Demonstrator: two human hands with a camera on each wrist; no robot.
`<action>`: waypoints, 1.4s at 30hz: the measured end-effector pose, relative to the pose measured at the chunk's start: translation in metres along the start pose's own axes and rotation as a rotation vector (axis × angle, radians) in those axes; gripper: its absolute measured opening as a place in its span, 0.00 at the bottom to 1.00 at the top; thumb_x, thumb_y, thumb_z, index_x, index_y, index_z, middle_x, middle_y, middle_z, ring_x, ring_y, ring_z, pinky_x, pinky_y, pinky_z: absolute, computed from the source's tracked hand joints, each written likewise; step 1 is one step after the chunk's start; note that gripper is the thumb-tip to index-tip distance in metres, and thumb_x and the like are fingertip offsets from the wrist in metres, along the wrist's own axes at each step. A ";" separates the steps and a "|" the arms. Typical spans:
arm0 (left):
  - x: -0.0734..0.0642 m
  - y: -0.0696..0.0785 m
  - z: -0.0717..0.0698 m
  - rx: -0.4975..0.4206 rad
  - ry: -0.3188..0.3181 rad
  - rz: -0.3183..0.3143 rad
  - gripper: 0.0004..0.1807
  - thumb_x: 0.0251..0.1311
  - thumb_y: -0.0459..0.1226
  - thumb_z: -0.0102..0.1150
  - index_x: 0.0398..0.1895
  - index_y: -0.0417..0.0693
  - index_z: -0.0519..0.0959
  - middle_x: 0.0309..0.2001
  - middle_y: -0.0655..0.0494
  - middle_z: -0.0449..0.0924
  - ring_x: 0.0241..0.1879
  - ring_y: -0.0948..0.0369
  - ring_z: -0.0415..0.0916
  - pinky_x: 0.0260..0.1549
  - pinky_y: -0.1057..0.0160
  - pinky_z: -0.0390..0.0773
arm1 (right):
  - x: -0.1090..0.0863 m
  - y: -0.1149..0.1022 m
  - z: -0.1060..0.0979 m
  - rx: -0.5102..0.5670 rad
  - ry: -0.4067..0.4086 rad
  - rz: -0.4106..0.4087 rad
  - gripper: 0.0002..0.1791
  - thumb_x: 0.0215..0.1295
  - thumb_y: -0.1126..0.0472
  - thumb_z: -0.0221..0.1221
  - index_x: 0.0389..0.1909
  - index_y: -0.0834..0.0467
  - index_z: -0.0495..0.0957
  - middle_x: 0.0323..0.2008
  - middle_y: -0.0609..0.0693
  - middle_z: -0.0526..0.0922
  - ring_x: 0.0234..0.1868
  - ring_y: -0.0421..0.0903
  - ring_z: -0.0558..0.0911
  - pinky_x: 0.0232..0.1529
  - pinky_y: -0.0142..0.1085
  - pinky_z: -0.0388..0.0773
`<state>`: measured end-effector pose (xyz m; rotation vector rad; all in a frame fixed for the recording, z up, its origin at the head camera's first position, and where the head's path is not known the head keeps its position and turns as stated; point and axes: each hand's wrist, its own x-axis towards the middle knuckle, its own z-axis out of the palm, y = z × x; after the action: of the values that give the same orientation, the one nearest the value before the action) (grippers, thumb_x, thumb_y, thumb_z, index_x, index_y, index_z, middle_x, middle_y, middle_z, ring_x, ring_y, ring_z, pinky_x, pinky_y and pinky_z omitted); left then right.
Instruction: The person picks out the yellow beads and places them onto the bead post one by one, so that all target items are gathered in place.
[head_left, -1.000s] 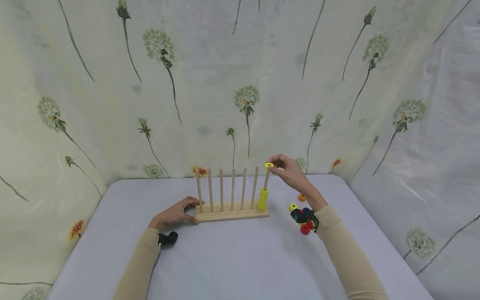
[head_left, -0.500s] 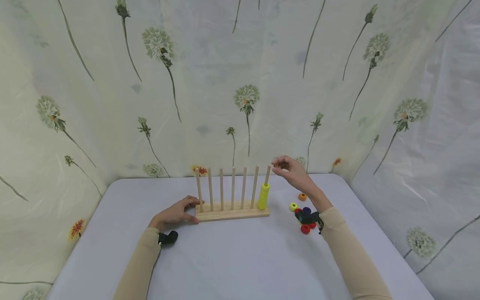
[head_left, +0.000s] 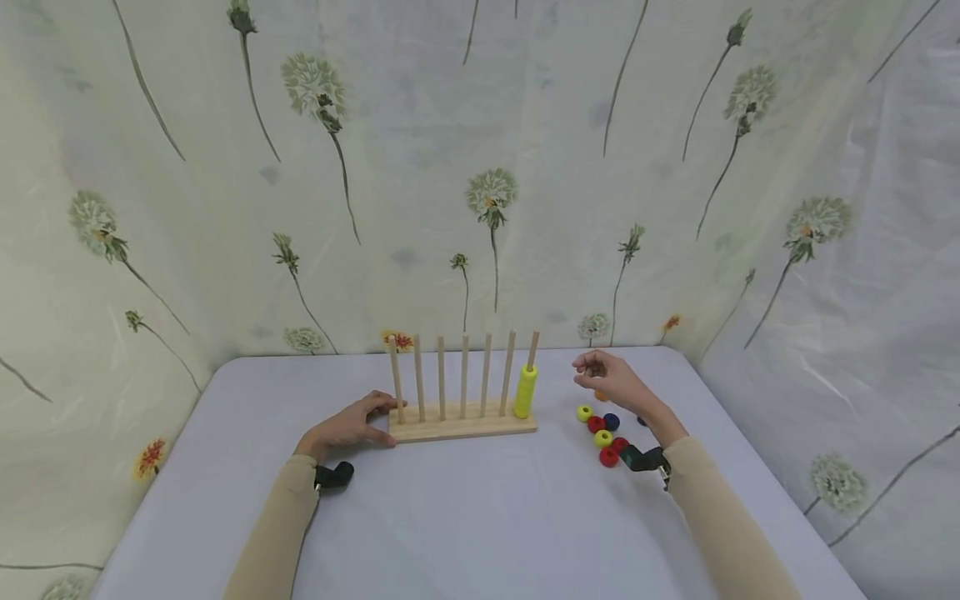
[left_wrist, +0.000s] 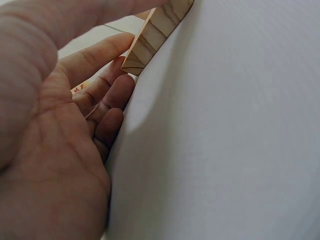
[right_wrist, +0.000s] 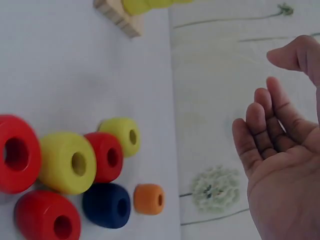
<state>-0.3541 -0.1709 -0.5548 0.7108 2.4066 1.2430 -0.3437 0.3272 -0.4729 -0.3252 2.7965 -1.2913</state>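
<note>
A wooden peg rack (head_left: 463, 428) with several upright pegs stands on the table. Yellow beads (head_left: 525, 393) are stacked on its rightmost peg, whose top sticks out bare; the other pegs carry nothing. My left hand (head_left: 348, 425) holds the rack's left end, thumb at the front and fingers behind; the left wrist view shows the base's end (left_wrist: 155, 37) between them. To the right of the rack, my right hand (head_left: 613, 379) is raised above the loose beads with nothing in it. Its fingers (right_wrist: 256, 117) are loosely bent, with the thumb apart.
Right of the rack lie loose beads: red (head_left: 608, 457), yellow (head_left: 584, 412), dark blue (head_left: 611, 422) and an orange bead (head_left: 601, 396) partly behind the right hand. A flower-patterned curtain (head_left: 405, 208) hangs behind the white table (head_left: 465, 517).
My right hand has let go of a yellow bead on the rightmost peg; the bead has dropped onto the stack. The hand has moved right and down. The left hand stays put.
</note>
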 end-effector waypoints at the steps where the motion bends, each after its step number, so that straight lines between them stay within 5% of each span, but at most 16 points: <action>1: 0.000 0.000 0.000 0.005 0.000 -0.001 0.41 0.45 0.46 0.76 0.65 0.51 0.71 0.62 0.51 0.64 0.63 0.50 0.61 0.64 0.44 0.59 | 0.000 0.007 0.001 0.000 -0.006 0.017 0.23 0.64 0.52 0.62 0.53 0.62 0.72 0.44 0.55 0.76 0.41 0.48 0.74 0.42 0.38 0.78; 8: -0.001 0.001 0.001 -0.003 0.010 -0.015 0.41 0.45 0.46 0.76 0.65 0.50 0.71 0.62 0.50 0.64 0.64 0.49 0.60 0.65 0.43 0.58 | -0.002 0.044 0.007 -0.029 -0.045 0.092 0.21 0.65 0.57 0.61 0.54 0.65 0.72 0.42 0.55 0.77 0.41 0.48 0.75 0.44 0.37 0.78; 17: -0.002 0.003 0.002 0.009 0.017 -0.021 0.40 0.45 0.46 0.76 0.65 0.51 0.71 0.62 0.52 0.64 0.65 0.50 0.60 0.65 0.44 0.58 | -0.003 0.061 0.013 -0.049 -0.094 0.142 0.22 0.62 0.57 0.63 0.51 0.65 0.72 0.43 0.56 0.77 0.42 0.48 0.75 0.44 0.35 0.77; 42: -0.001 0.003 0.003 0.015 0.024 -0.040 0.40 0.44 0.46 0.76 0.64 0.52 0.72 0.61 0.52 0.65 0.62 0.51 0.61 0.64 0.44 0.59 | -0.008 0.059 0.021 -0.137 -0.116 0.190 0.18 0.60 0.56 0.63 0.47 0.61 0.74 0.40 0.54 0.77 0.40 0.49 0.74 0.42 0.35 0.76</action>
<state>-0.3509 -0.1683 -0.5539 0.6518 2.4392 1.2258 -0.3433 0.3509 -0.5318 -0.1299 2.7450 -1.0111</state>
